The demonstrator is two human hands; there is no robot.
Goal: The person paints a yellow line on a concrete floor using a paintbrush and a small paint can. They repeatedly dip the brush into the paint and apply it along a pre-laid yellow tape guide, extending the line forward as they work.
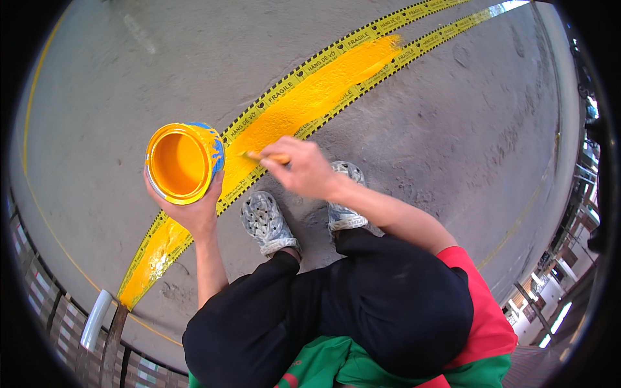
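Note:
My left hand (pixel 194 210) holds up a blue can of yellow paint (pixel 183 161), its open mouth tilted toward me. My right hand (pixel 304 169) grips a paintbrush (pixel 264 156) whose tip touches the wet yellow stripe (pixel 304 97) on the concrete floor. The stripe runs diagonally from lower left to upper right between two lines of yellow-and-black tape (pixel 336 50). My two grey shoes (pixel 266 223) stand just right of the stripe, and I am squatting in black trousers.
Grey concrete floor (pixel 453 116) spreads on all sides. A thin yellow line curves along the left edge (pixel 39 213). A white pipe (pixel 97 317) and a railing lie at lower left. Buildings show at far right.

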